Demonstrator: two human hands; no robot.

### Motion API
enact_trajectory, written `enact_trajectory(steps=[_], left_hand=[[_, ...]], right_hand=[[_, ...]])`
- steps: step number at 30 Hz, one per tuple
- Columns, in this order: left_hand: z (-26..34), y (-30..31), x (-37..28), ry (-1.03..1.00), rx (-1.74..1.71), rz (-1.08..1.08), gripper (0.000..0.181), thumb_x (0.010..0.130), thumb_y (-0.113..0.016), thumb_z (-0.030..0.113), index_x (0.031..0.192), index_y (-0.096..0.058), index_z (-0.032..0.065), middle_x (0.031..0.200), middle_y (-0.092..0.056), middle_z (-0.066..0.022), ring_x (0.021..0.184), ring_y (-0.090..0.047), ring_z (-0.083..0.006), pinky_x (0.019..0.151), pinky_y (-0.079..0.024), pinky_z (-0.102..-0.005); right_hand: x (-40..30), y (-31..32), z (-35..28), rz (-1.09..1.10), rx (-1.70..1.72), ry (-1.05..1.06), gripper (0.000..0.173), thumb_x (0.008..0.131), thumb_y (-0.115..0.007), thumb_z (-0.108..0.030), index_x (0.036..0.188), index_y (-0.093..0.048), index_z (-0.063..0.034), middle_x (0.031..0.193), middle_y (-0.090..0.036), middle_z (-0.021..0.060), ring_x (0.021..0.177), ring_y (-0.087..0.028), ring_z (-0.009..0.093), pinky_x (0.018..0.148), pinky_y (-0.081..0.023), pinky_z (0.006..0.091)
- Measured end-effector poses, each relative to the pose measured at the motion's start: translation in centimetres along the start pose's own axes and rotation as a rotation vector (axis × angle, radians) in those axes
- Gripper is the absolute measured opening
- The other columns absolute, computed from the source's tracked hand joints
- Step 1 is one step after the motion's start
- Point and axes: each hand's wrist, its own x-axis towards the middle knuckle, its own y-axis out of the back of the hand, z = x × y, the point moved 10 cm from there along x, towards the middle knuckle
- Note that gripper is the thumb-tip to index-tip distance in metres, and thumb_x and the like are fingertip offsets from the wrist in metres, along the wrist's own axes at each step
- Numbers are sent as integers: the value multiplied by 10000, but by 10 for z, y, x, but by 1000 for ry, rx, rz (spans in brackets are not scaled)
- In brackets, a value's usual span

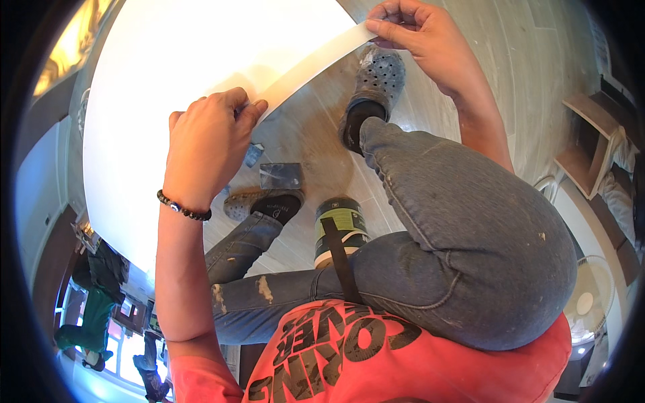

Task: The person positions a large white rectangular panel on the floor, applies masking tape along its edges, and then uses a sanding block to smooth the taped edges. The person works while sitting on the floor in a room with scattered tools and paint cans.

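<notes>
A large white panel (166, 60), brightly lit, stands before me, and a pale flexible strip (312, 63) runs along its edge nearest me. My right hand (415, 35) pinches the strip's far end between thumb and fingers, at the upper right. Lower down, my left hand (209, 138) has its thumb and curled forefinger on the strip's other end, against the panel's face. The strip stretches between both hands. A beaded bracelet (184, 207) circles my left wrist. Whether the strip is stuck to the panel cannot be seen.
Between my legs a green and black bucket (341, 226) stands on the wood-look floor (322, 136). A dark flat box (280, 176) and a small blue piece (253, 154) lie near my left foot. A fan (587, 302) is at right; another person (98, 312) is at far left.
</notes>
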Motion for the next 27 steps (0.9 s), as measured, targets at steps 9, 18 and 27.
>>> enact_trajectory(steps=[9, 18, 27], left_hand=[[4, -3, 0, -39, 76, 19, 457, 1036, -620, 426, 792, -651, 41, 637, -600, -140, 714, -625, -367, 826, -443, -465], [6, -2, 1, -27, 63, -2, 390, 1032, -621, 364, 819, -727, 55, 673, -676, -142, 733, -661, -364, 830, -401, -477], [4, -3, 1, -32, 74, 19, 444, 1021, -652, 413, 781, -644, 39, 646, -604, -145, 698, -610, -369, 787, -435, -458]], right_hand=[[0, 0, 0, 13, -16, -20, 165, 1009, -712, -128, 1044, -696, 32, 908, -722, 71, 812, -674, 129, 753, -546, 271], [-2, 0, -4, 27, -60, -23, 172, 1008, -712, -133, 1043, -702, 35, 901, -727, 82, 805, -673, 131, 748, -545, 278], [-1, 0, -4, 34, -91, -8, 170, 999, -718, -132, 1039, -708, 32, 898, -727, 79, 808, -671, 132, 755, -546, 282]])
